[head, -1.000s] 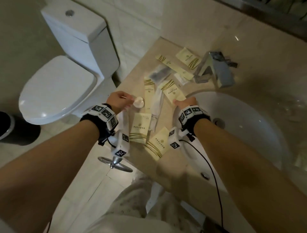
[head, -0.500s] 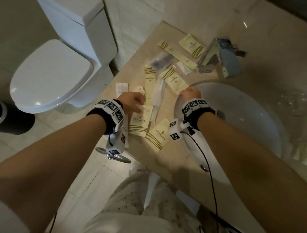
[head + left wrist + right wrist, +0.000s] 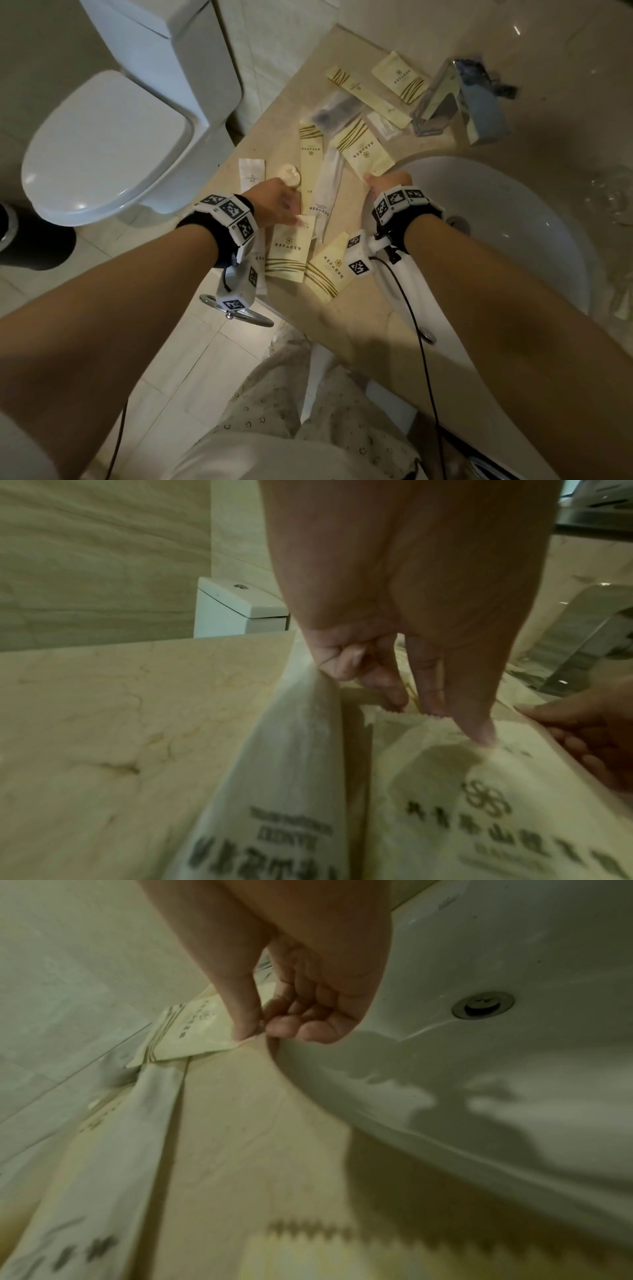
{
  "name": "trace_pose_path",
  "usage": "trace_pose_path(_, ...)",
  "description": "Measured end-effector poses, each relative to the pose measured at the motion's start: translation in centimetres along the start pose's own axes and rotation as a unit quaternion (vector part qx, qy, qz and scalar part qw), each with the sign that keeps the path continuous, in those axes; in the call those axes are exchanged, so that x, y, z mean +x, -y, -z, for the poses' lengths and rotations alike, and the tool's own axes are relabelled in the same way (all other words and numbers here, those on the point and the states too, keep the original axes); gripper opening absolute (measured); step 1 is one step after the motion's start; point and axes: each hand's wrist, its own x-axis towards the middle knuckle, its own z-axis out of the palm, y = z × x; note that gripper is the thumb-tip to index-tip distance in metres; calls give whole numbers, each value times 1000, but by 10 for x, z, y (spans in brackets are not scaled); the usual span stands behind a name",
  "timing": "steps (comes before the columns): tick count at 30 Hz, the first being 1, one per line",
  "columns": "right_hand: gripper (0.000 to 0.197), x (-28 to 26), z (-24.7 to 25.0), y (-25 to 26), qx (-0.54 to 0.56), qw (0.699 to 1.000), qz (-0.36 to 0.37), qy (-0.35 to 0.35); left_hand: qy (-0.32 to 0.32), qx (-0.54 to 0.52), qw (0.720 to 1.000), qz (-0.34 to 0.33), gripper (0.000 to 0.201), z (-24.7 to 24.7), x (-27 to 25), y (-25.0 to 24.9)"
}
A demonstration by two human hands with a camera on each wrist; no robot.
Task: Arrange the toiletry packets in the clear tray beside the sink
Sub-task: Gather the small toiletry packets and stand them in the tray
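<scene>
Honestly you'd barely started here. Every toiletry packet I could see was loose on the beige marble counter (image 3: 274,113) left of the sink (image 3: 513,240), and I couldn't make out a clear tray at all; there was something glassy at the far right past the basin, but too murky to call. So nothing looked arranged yet, and the whole gathering and placing job was left.

Your left hand (image 3: 274,202) was down on the pile. The wrist view showed its thumb and curled finger pinching the top of a white sachet (image 3: 294,750), while the straight fingers (image 3: 479,731) pressed the serrated top edge of a cream square packet (image 3: 289,248). Your right hand (image 3: 388,180) was at the sink rim, thumb and fingertips nipping the corner of another cream packet (image 3: 366,150), the one with gold stripes at its far end.

As for the packets: mostly flat cream sachets with gold wavy lines and a little flower logo, zigzag-cut edges, dark printed text. A long narrow cream one (image 3: 310,157) lay next to a long white one (image 3: 329,192), another square one (image 3: 330,270) sat near the front edge, and a dark item in a clear wrapper (image 3: 337,111) plus a couple more cream ones were up by the chrome tap (image 3: 455,99). A small round pale thing (image 3: 289,174), maybe soap, sat just past your left hand. All overlapping and skewed.
</scene>
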Motion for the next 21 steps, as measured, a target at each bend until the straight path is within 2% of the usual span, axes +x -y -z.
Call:
trace_pose_path(2,36,3,-1,-1,-28,999,16,-1,-5,-2,1000,-16,17,-2,1,3)
trace_pose_path(3,32,1,0,0,-35,999,22,-4,-7,-13,1000,-22,15,-2,1,4)
trace_pose_path(5,9,0,-1,2,-26,999,16,-15,-8,-40,999,-30,11,1,1,4)
trace_pose_path(6,10,1,-1,3,-9,999,14,-28,-6,-57,998,-36,7,3,0,2)
trace_pose_path(7,28,1,-2,5,12,999,11,-46,-7,-79,996,-44,5,7,0,0)
trace_pose_path(9,61,3,-4,8,17,995,27,-99,-20,-143,988,-54,11,14,0,-4)
trace_pose_path(11,69,2,-4,11,-76,985,90,-128,-43,-226,972,-54,17,22,-2,-7)
trace_pose_path(13,63,6,-2,11,-168,967,142,-130,-65,-289,954,-53,18,26,-3,-11)
trace_pose_path(15,56,10,-1,12,-211,960,151,-108,-102,-316,943,-37,20,27,0,-12)
trace_pose_path(18,55,12,2,15,-227,959,143,-87,-150,-322,935,-5,22,26,5,-9)
trace_pose_path(21,50,11,6,16,-182,974,118,-62,-171,-316,933,12,24,27,8,-8)
